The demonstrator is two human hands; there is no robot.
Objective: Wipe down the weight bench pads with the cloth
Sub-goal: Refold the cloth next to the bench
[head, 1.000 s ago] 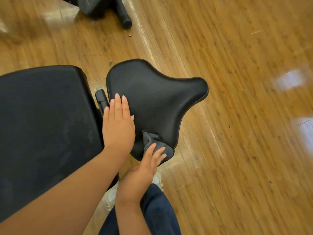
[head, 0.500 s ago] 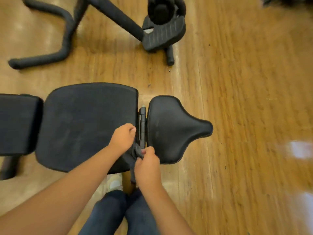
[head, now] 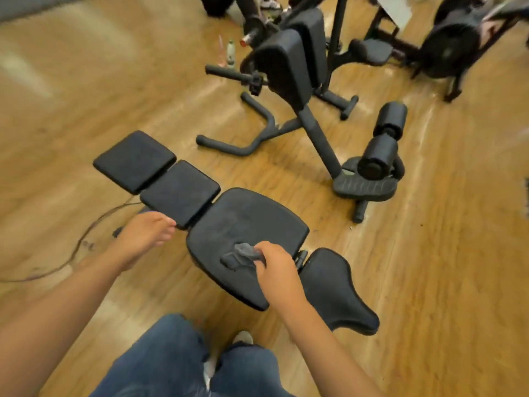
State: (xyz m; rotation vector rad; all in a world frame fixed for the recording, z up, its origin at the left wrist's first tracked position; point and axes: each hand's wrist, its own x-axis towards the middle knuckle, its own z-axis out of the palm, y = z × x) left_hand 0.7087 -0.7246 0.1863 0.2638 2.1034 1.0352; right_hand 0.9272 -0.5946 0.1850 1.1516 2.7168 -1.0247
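Observation:
A black weight bench lies flat across the wooden floor. Its pads run from a square end pad point(head: 134, 160) and a second square pad point(head: 180, 193) to a large back pad point(head: 252, 222) and a saddle-shaped seat pad point(head: 335, 290). My right hand point(head: 276, 269) grips a crumpled grey cloth point(head: 240, 256) that rests on the near part of the large back pad. My left hand point(head: 146, 236) hovers over the floor with straight fingers, just left of the second pad's near corner.
Another black exercise machine point(head: 300, 90) with roller pads point(head: 380, 150) and a foot plate stands behind the bench. More gym gear point(head: 446, 50) sits at the back right. A dark cable point(head: 77, 247) curls on the floor at the left. My legs in jeans point(head: 171, 362) are below.
The view has pulled back and up, now showing the whole bench. My right hand moved the cloth from the seat pad's edge onto the large back pad. My left hand left the pads and swung out left.

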